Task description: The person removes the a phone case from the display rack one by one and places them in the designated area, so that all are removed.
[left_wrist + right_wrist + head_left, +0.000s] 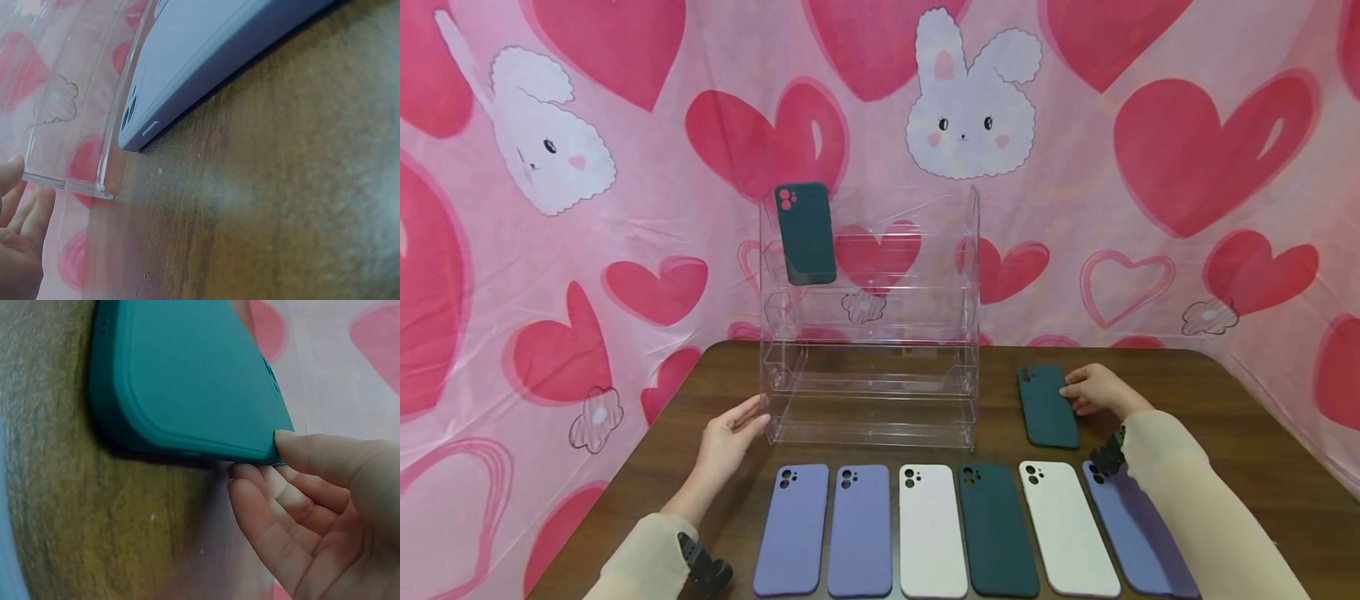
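Observation:
A clear tiered display rack (872, 433) stands on the table. My left hand (730, 429) touches its lower left side edge with fairly straight fingers and thumb; in the left wrist view, the left hand (22, 240) is at the clear panel's edge. Right of the rack, my right hand (1101, 390) pinches the right edge of a dark green phone case (1048, 408) between thumb and fingers. The right wrist view has this green case (187, 381) close up, with my right hand (319, 506) at its edge. Another dark green phone case (808, 237) leans upright in the rack's top tier, at the left.
Along the front lie a row of phone cases: lilac ones (792, 529) (860, 529), white ones (932, 529) (1067, 529), a dark green one (1000, 529), and a lilac one (1138, 533) partly under my right sleeve. A heart-patterned cloth (880, 150) hangs behind the wooden table (677, 433).

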Motion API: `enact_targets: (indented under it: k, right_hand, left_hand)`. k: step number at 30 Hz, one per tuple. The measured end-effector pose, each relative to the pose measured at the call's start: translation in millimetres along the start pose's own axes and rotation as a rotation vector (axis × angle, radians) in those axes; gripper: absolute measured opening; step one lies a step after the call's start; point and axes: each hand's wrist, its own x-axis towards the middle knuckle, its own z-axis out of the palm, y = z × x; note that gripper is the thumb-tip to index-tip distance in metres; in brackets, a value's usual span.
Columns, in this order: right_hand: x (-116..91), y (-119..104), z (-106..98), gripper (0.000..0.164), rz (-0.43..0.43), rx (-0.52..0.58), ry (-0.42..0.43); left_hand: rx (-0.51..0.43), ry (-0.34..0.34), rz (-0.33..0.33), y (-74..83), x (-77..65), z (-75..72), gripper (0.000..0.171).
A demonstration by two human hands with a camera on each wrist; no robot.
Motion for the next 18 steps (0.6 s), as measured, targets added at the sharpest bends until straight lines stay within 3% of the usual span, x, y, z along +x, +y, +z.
enact_targets:
  k: [18]
  right_hand:
    - [2.7,3.0,4.1,0.036,0.015,-0.031,-0.024]
  left_hand:
    - [-0.006,-0.009,-0.019,-0.1,1.5,0.5,0.043]
